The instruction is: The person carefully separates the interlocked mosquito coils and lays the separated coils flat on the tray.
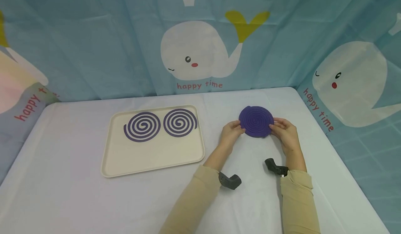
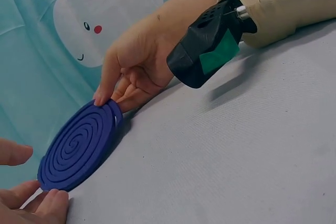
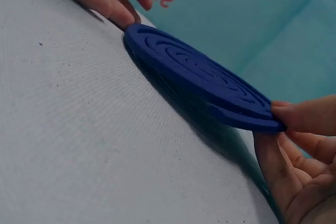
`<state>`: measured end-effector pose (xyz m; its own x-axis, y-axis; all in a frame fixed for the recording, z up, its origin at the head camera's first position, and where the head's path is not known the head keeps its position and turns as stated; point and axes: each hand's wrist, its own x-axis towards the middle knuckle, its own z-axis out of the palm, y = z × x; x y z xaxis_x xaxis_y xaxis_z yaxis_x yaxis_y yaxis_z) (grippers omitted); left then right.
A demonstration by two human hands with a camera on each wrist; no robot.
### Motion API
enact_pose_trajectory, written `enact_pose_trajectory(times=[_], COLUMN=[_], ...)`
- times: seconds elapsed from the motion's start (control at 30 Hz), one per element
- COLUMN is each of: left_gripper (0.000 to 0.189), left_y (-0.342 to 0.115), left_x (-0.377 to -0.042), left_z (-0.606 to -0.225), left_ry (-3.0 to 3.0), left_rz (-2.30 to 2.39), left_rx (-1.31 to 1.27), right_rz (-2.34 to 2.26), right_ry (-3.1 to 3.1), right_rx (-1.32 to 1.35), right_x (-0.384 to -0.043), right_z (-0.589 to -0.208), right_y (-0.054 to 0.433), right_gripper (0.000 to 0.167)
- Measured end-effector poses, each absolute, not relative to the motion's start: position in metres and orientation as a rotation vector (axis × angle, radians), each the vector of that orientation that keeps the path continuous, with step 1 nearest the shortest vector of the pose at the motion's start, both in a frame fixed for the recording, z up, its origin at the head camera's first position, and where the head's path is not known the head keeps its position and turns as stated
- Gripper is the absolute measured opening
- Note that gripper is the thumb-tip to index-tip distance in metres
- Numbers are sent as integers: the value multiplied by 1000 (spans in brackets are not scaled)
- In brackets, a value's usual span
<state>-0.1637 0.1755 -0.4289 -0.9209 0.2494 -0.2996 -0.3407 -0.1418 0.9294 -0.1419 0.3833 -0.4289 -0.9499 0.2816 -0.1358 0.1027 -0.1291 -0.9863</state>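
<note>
Purple swirl disc (image 1: 256, 121) is pinched at edge by right hand (image 1: 287, 134); other edge is touched by left hand (image 1: 229, 134), fingers (image 3: 118, 11) parted. Two swirls (image 1: 143, 125) on tray (image 1: 150, 154).

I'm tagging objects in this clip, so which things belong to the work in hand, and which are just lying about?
In the work:
purple coil
right hand, pinching the coil
left hand, touching its edge
probably also the cream tray, holding a left spiral and a right spiral

Just around:
white tablecloth
whale-print curtain
</note>
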Motion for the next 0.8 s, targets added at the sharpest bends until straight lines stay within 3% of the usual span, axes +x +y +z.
enact_pose_trajectory(times=[0.8], left_gripper=[46], left_y=[177], left_x=[-168], left_z=[-436], left_ry=[1678], left_rz=[2189], left_rx=[-109], right_rz=[2510], right_ry=[-1581], right_rx=[-288], right_x=[-140], right_z=[-430], right_y=[386], right_gripper=[28])
